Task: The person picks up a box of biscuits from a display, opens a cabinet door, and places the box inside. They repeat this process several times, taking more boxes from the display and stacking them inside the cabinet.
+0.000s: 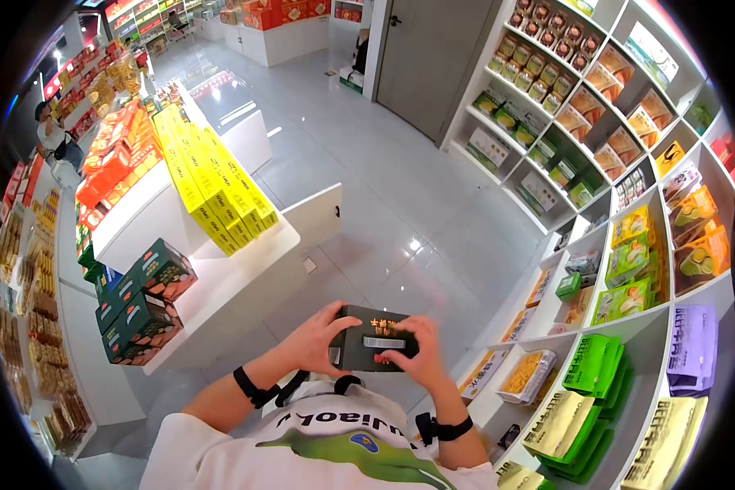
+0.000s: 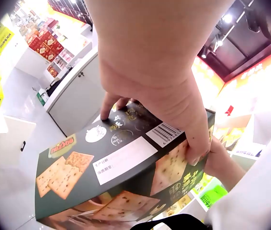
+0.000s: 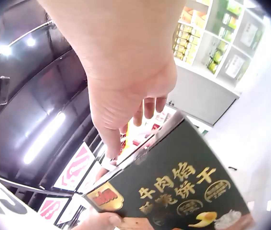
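Both hands hold a dark green cracker box (image 1: 354,353) in front of the chest. My left hand (image 1: 313,341) grips its left side, with the thumb pressed to a side panel in the left wrist view and other fingers over the far edge. That view shows cracker pictures, a white label (image 2: 125,160) and a barcode (image 2: 164,134) on the box. On the right end, my right hand (image 1: 423,356) has its thumb and fingers at the box edges. The right wrist view shows gold lettering (image 3: 174,181) on a broad face, with that hand's thumb at the upper edge.
Similar dark green boxes (image 1: 149,306) stand on a white counter (image 1: 249,273) to the left, near stacked yellow boxes (image 1: 212,184). An open cabinet door (image 1: 318,214) sticks out there. Shelves of packaged food (image 1: 629,261) curve along the right. Further off, a person (image 1: 57,139) stands at the left.
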Motion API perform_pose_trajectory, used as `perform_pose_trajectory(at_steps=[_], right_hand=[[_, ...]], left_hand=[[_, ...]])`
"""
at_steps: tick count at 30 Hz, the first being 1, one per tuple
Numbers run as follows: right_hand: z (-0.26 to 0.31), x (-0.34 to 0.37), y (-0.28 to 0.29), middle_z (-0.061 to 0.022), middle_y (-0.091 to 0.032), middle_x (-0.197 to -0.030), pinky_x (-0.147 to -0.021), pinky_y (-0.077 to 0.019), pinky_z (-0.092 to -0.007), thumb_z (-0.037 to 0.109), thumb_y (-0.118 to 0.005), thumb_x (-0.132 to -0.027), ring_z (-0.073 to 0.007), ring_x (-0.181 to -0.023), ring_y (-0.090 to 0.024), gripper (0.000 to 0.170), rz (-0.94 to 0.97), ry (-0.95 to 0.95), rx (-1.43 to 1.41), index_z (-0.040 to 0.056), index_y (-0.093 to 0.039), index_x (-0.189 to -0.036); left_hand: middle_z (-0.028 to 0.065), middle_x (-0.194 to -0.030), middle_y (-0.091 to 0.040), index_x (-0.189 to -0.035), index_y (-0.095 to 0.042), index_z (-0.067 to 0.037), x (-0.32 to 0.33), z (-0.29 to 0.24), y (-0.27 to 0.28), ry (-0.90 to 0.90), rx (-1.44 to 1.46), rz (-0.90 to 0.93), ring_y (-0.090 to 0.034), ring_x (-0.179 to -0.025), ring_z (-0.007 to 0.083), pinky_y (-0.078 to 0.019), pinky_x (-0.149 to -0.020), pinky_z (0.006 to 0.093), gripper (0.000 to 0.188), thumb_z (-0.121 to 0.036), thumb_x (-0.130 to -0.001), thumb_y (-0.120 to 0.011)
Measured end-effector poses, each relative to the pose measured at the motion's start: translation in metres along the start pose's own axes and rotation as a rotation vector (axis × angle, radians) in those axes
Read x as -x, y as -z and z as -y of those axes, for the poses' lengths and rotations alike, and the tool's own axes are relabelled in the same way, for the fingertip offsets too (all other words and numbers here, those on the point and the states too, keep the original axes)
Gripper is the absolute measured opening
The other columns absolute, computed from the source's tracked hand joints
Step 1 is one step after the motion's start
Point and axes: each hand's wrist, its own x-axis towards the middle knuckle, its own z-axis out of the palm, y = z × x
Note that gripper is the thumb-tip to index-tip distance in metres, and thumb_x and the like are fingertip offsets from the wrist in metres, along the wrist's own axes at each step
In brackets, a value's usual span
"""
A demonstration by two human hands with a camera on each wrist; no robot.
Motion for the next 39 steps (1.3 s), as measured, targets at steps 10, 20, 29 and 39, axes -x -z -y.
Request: perform_pose_trajectory(at_steps=[10,20,29,39], right_hand=[[-0.143,-0.067,0.053,-0.0135,-0.056,-0.124,-0.103,-0.0413,-0.0402,0.027,-0.080,-0.081,-0.0321,-0.121,-0.050,0.047,-0.096,-0.439,0.044,0.0058,-0.061,-0.118],[-0.244,-0.231,0.148,-0.0136,-0.046,-0.140,-0.101,-0.0446,-0.0443,0.025,-0.075,-0.087,-0.0287,-0.128,-0.047,0.057,-0.220,-0.621,-0.217,0.0093,-0.049,-0.135],[-0.304,-0.418,0.186,-0.0060,-0.065,-0.111,-0.093,-0.0456,-0.0404,0.017,-0.082,-0.075,-0.0285,-0.108,-0.057,0.023,-0.111,-0.099,0.182,0.0140,-0.076,-0.097],[-0.430,-0.665,0.198,-0.0032,-0.064,-0.093,-0.084,-0.0470,-0.0370,0.015,-0.080,-0.075,-0.0252,-0.094,-0.057,0.013,0.257,0.136,-0.091,0.0138,-0.078,-0.088]], left_hand=[[0.0253,-0.143,-0.036,-0.136,-0.047,-0.020,-0.168,0.079,-0.021,-0.042,0.065,0.047,-0.047,-0.125,0.0460,-0.0444,-0.103,0.0503,0.091,-0.038,-0.057,-0.089],[0.0237,-0.141,-0.037,-0.140,-0.045,-0.021,-0.408,0.150,-0.004,-0.138,0.143,0.107,-0.045,-0.127,0.0459,-0.0447,-0.103,0.0515,0.094,-0.039,-0.059,-0.089],[0.0242,-0.142,-0.036,-0.140,-0.045,-0.023,-0.563,0.210,0.025,-0.090,0.003,0.144,-0.047,-0.125,0.0463,-0.0458,-0.101,0.0515,0.094,-0.041,-0.059,-0.089],[0.0256,-0.139,-0.038,-0.139,-0.046,-0.020,-0.703,0.267,0.082,0.237,-0.140,-0.111,-0.047,-0.125,0.0481,-0.0467,-0.101,0.0511,0.092,-0.035,-0.059,-0.088]])
